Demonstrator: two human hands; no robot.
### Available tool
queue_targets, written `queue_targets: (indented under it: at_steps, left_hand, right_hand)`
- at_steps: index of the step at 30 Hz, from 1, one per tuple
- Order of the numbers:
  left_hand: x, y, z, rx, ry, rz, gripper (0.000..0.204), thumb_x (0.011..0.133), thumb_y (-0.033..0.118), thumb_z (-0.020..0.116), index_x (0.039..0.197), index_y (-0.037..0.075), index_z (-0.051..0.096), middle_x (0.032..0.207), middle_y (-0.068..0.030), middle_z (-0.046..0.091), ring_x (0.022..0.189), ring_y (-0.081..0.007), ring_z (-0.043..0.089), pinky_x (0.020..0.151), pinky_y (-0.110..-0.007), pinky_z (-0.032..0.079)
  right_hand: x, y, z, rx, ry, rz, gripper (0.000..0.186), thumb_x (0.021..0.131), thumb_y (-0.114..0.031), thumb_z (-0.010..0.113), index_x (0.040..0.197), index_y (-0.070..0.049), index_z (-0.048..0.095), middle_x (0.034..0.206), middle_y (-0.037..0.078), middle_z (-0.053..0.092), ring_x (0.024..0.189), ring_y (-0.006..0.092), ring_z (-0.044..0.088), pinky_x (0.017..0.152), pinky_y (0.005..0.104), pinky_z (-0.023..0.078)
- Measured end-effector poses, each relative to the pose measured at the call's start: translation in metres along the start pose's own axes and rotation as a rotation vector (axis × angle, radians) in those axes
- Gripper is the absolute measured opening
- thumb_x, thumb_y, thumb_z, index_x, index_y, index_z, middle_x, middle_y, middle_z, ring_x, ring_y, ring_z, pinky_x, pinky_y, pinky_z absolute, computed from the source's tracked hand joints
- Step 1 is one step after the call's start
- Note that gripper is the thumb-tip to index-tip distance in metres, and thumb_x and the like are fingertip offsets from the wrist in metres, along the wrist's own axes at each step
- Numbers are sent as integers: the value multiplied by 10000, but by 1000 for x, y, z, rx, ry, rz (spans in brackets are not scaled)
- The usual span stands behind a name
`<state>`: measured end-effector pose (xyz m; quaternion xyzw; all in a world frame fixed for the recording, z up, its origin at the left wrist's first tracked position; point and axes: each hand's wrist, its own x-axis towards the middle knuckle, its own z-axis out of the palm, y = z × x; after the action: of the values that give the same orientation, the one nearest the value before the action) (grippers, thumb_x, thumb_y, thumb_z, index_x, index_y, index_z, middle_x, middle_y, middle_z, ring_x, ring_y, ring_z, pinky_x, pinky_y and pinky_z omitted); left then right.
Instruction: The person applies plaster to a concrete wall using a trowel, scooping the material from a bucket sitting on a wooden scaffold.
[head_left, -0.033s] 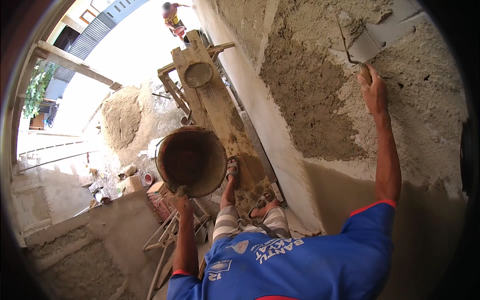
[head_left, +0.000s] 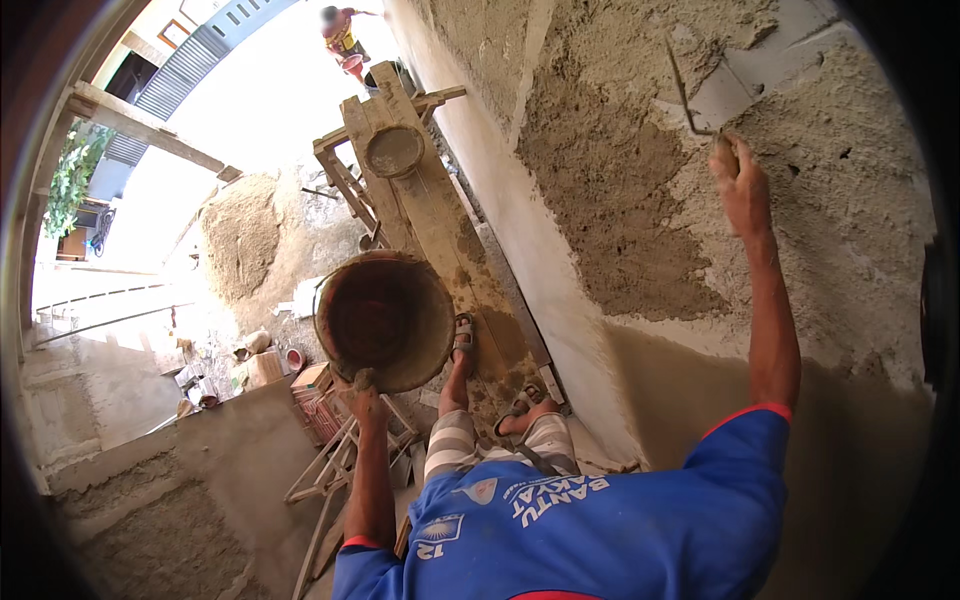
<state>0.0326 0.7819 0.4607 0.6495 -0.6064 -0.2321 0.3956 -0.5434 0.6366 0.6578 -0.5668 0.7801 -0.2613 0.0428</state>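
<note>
My left hand [head_left: 364, 398] is closed on the near rim of a wide, mortar-stained bucket [head_left: 435, 340], its dark inside tilted up towards me. In my right hand [head_left: 745, 195] is the handle of a trowel [head_left: 685, 100], its thin blade seen nearly edge-on against the wall. The wall [head_left: 620, 210] carries rough mortar, with a darker damp patch left of the trowel. Pale bare blocks [head_left: 720, 97] show just beside the blade. Whether the blade touches the wall, I cannot tell.
I stand on a raised plank scaffold [head_left: 440, 215] along the wall. A round pan of mortar [head_left: 396, 151] rests farther along it. A sand heap [head_left: 240, 235], stacked tiles [head_left: 315, 400] and a wooden trestle [head_left: 325, 470] lie below left. Another person [head_left: 343, 38] stands beyond the planks.
My right hand and the trowel have shifted slightly left along the wall. The bucket in my left hand has barely moved.
</note>
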Motion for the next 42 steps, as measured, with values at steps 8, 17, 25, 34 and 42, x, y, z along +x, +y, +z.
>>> queue_targets:
  at_steps: [8,17,25,34,42]
  left_hand:
    - [8,29,46,-573,48,-256,309,811,3,481,1091,0,611,1048,-136,620,1017,-261,582,905,-382,459]
    - [44,124,39,-985,45,-277,568,750,43,656,1281,27,453,1100,-47,575,976,-143,547,880,-297,452]
    - [58,138,27,-868,-23,-237,550,739,87,659,1257,3,497,1033,-52,606,897,-144,575,810,-286,486]
    - [93,164,-12,-811,-178,-126,532,706,43,548,1235,-16,539,987,-37,615,837,-99,560,775,-250,484]
    - [107,195,-17,-680,-198,8,520,686,61,576,1201,-13,559,976,-15,624,810,-85,565,748,-233,483]
  right_hand:
    - [-152,-107,-6,579,-778,354,330,878,-129,582,1157,24,496,774,76,569,545,130,539,473,283,481]
    - [-200,-185,54,1396,-1252,592,431,834,-37,563,1229,29,403,877,130,580,654,199,626,586,366,553]
    - [-163,-231,106,382,-697,-80,325,835,-94,601,1117,16,482,872,184,637,749,299,682,611,398,566]
    - [-113,-226,25,-628,-771,-1210,289,832,-74,563,1117,-30,553,899,181,631,790,328,679,689,403,564]
    - [-122,-219,20,-632,-364,-1032,285,866,-93,517,1144,-43,556,902,172,619,810,304,662,651,403,545]
